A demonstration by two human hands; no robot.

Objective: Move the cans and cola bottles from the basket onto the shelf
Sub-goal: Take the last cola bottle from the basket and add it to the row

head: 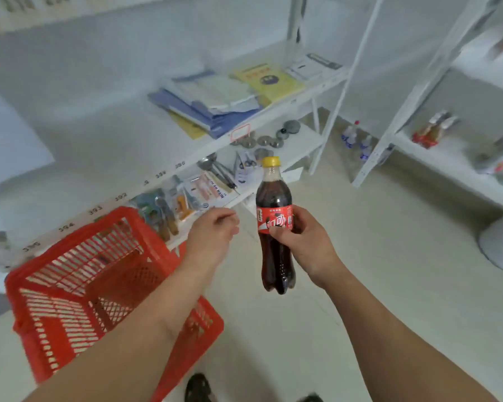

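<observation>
My right hand (304,242) grips a cola bottle (274,198) around its red label, holding it upright above the floor. The bottle has a yellow cap and dark drink inside. My left hand (215,232) hovers just left of the bottle with its fingers curled and nothing in it. A red plastic basket (70,288) hangs on my left forearm at the lower left; I see nothing inside it. The white shelf (279,111) stands ahead and to the left.
Papers and blue folders (212,103) lie on the upper shelf board. Spoons, metal lids and small packets fill the lower board. A second white shelf (453,158) at the right holds bottles and packets. Small bottles (357,140) stand on the floor between them.
</observation>
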